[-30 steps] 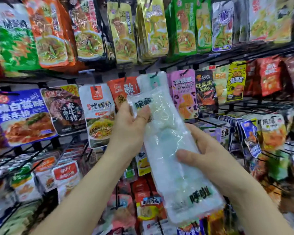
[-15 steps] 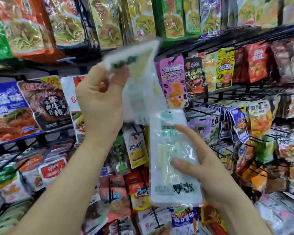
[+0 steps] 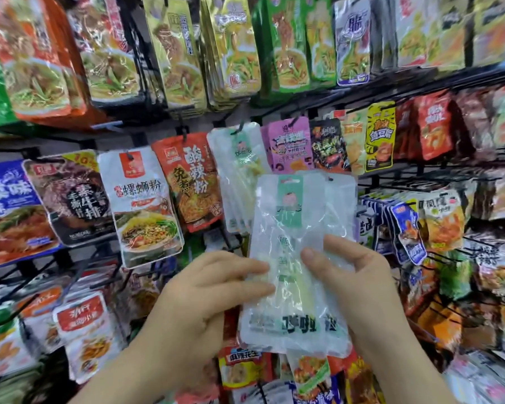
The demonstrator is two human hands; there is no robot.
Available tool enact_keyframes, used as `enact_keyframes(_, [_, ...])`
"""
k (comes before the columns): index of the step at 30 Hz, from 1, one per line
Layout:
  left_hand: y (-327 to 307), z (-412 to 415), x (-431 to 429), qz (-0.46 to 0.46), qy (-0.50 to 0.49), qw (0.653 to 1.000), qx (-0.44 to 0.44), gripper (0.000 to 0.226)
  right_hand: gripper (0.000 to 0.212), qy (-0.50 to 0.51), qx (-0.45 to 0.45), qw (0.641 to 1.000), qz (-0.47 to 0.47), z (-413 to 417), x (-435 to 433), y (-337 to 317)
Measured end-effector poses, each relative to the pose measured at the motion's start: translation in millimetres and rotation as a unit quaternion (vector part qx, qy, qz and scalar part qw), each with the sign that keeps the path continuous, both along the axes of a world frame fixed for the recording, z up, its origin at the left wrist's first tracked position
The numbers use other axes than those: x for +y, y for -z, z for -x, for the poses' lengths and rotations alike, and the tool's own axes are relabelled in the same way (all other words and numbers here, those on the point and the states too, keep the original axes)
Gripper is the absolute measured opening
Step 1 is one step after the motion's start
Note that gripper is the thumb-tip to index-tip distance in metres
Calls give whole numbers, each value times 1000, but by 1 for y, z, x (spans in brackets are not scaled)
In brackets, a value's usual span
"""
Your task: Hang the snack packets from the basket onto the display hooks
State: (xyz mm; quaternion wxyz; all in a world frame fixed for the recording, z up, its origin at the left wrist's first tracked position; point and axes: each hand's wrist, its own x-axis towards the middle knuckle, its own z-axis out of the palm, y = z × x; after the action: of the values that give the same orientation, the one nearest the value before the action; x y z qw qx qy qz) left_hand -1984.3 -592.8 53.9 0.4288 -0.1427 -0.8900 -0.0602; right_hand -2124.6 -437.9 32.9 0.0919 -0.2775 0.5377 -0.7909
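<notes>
Packets before crowded display rack

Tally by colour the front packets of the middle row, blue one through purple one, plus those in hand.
Blue packet: 1
Dark brown packet: 1
White packet: 1
Orange-red packet: 1
Hanging clear packet: 1
Purple packet: 1
Held clear packets: 2 visible
Total: 8

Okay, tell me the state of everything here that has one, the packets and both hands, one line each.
Held clear packets: not hung yet, fanned, held in both hands.
Hung clear packets: hanging in a bunch, behind the held ones.
Red-orange packet: hanging.
Left hand: holds the held packets' left edge.
Right hand: grips them, thumb in front.
</notes>
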Motion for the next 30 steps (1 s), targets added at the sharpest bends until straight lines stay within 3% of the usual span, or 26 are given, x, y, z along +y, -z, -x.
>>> enact_keyframes(2, [-16,5,3,-111,-39,993,13,42,44,-2,13,1000,-10,2,-2,0])
enact_keyframes(5, [-50,31,4,-333,-72,940,13,41,16,-37,48,998,-15,-2,-4,-6])
enact_keyframes(10, [-87,67,-1,-549,14,835,-44,23,48,-61,117,991,-19,3,-8,-20])
enact_keyframes(14, [-92,83,-10,-493,-25,869,-7,12,48,-47,135,990,-16,18,-9,-27])
enact_keyframes(19, [-104,101,-22,-371,-108,922,40,11,29,10,164,986,-25,41,-24,-36])
enact_keyframes(23, [-123,118,-35,-308,-130,938,97,16,28,65,214,974,-14,53,-42,-46])
enact_keyframes(25, [-131,128,-39,-266,-150,943,134,8,33,91,230,969,-3,59,-52,-51])
enact_keyframes(30, [-138,145,-47,-214,-193,936,201,13,40,141,286,948,-3,70,-70,-59])
